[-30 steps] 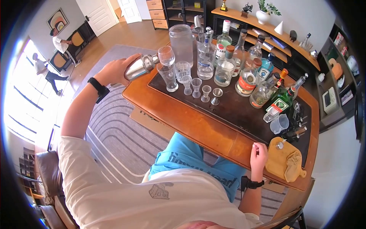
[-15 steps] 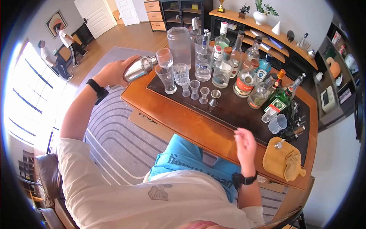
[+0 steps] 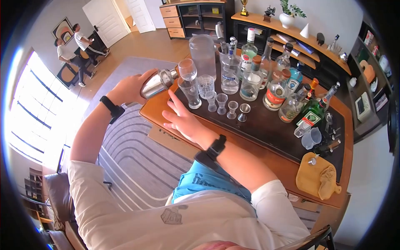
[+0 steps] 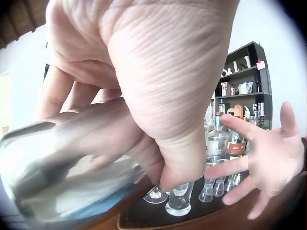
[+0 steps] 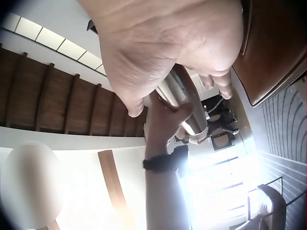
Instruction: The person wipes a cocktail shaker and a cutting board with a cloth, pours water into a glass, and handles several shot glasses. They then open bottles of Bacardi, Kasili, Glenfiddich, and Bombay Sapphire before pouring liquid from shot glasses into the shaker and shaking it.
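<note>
My left hand (image 3: pixel 127 89) grips a metal cocktail shaker (image 3: pixel 156 86), tilted with its narrow top toward the glasses. In the left wrist view the shaker (image 4: pixel 72 163) lies under the curled fingers, its surface blurred. Reaching over the table's front edge, my right hand (image 3: pixel 183 118) holds nothing, its fingers spread and pointing toward the shaker. The right wrist view shows the shaker (image 5: pixel 182 96) beyond the right palm. Beside the shaker's top stand a stemmed glass (image 3: pixel 187 70) and a tall clear glass (image 3: pixel 190 94).
Small shot glasses (image 3: pixel 222 103) and a metal jigger (image 3: pixel 244 111) line the dark mat. Behind them stand several liquor bottles (image 3: pixel 251 83) and a large clear jar (image 3: pixel 203 56). A wooden board (image 3: pixel 308 177) lies at right. Two people (image 3: pixel 71 56) walk far left.
My right hand has swung from the table's right front across to the left, its fingers spreading near the shaker. The left hand keeps its grip on the tilted shaker. People behind moved right.
</note>
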A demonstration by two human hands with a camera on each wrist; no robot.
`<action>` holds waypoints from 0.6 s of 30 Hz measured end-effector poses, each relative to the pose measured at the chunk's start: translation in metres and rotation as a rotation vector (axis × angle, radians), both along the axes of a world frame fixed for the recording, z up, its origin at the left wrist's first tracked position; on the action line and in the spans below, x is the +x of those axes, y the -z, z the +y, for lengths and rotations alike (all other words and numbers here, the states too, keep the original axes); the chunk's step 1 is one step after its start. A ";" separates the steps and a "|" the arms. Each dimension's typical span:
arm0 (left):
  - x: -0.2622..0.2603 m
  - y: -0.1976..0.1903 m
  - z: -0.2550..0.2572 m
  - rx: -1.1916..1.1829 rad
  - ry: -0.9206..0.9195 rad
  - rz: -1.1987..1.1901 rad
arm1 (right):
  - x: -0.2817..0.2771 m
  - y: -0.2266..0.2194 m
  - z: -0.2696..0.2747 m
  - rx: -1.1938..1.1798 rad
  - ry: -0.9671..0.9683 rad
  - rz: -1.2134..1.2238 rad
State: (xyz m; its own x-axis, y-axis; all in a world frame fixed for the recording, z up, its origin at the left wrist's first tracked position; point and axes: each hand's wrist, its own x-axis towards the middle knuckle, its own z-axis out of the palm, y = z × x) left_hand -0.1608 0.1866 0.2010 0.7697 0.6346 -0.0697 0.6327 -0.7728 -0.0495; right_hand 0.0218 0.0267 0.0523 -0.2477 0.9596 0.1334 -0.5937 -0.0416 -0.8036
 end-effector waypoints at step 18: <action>0.001 -0.008 0.002 -0.035 -0.025 0.042 | -0.039 -0.001 0.053 0.157 0.179 -0.099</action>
State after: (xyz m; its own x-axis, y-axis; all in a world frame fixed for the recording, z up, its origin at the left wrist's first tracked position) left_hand -0.1594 0.1881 0.2086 0.7499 0.6498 -0.1243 0.6494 -0.7588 -0.0496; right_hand -0.0173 0.0793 0.0530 -0.0953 0.9588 0.2675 -0.4986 0.1866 -0.8465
